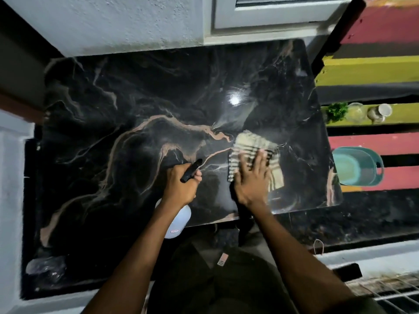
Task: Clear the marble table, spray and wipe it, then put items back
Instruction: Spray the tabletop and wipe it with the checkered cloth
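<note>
Left hand (181, 186) wrapped around black trigger head of white spray bottle (178, 223) at near edge of dark marble surface (136, 109); right hand (251, 177), fingers spread flat, pressing striped cloth (254, 152) onto surface's right side.

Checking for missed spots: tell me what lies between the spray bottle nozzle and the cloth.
Only bare marble table separates the spray bottle nozzle from the cloth, per the head view.

Both forearms bare, no sleeves visible; dark olive garment (226, 279) on torso, small pinkish tag (222, 259) at front.
</note>
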